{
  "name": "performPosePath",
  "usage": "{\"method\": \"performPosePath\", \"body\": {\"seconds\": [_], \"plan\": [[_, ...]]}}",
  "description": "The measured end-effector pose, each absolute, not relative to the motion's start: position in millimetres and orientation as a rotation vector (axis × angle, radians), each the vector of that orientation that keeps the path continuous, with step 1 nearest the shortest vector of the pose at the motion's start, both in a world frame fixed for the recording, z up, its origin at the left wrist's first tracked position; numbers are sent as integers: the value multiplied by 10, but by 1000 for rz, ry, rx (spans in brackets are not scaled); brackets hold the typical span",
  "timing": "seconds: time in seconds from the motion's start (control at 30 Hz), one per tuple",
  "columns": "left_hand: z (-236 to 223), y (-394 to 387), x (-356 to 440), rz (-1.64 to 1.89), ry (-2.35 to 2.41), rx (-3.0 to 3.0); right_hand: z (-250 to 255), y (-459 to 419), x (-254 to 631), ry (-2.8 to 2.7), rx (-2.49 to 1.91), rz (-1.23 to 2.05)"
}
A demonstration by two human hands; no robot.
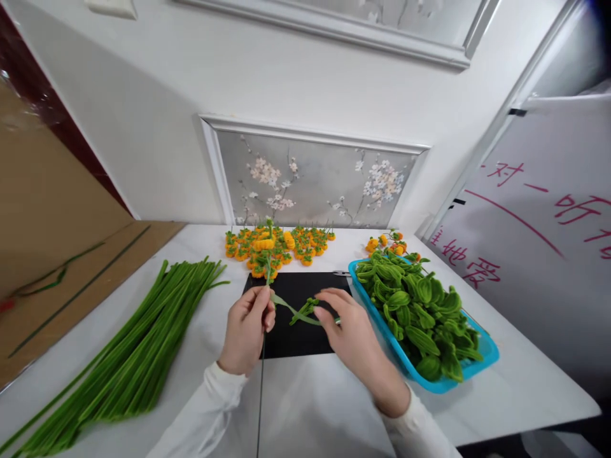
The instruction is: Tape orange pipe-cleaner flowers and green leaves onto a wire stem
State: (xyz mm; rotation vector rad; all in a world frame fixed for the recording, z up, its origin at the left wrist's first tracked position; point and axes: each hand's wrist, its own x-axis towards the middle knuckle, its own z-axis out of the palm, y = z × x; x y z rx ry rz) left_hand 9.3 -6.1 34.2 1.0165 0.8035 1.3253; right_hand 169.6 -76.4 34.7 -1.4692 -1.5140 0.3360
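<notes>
Head view: left hand (244,334) pinches wire (261,397), likely steadying it; right hand (356,337) curls, grip unclear, green tape (296,313) at its thumb.

White table (315,407) | left: green stems (138,356) | middle: black mat (298,341) | right: blue tray (489,351) | back: green-topped orange pieces (307,260)

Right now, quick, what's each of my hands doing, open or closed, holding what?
Left hand: closed, holding a thin stem.
Right hand: fingers curved by the green tape; whether they grip it cannot be told.
</notes>
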Motion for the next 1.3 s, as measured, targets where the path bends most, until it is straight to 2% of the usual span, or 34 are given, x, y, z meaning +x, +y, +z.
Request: {"method": "performPosePath", "body": {"seconds": [0.07, 0.27, 0.57, 0.73, 0.87, 1.03, 1.13, 1.3], "plan": [[345, -96, 111, 1311, 798, 1063, 444, -586, 1529, -1473, -1305, 491], [292, -103, 77, 1294, 807, 1164, 383, -150, 1249, -1124, -945, 1253], [203, -155, 115, 1357, 934, 1135, 286, -187, 1209, -763, -826, 1599], [241, -169, 164, 1360, 868, 986, 255, -153, 1195, -730, -766, 1611], [266, -180, 178, 1338, 878, 1004, 276, -165, 1211, -863, -818, 1432], [251, -167, 129, 1105, 861, 1011, 302, -161, 1258, -833, -995, 1214], [248, -141, 98, 1048, 842, 975, 268, -149, 1291, -796, -956, 1268], [284, -139, 81, 1016, 799, 807, 198, -159, 1336, -774, -766, 1535]]}}
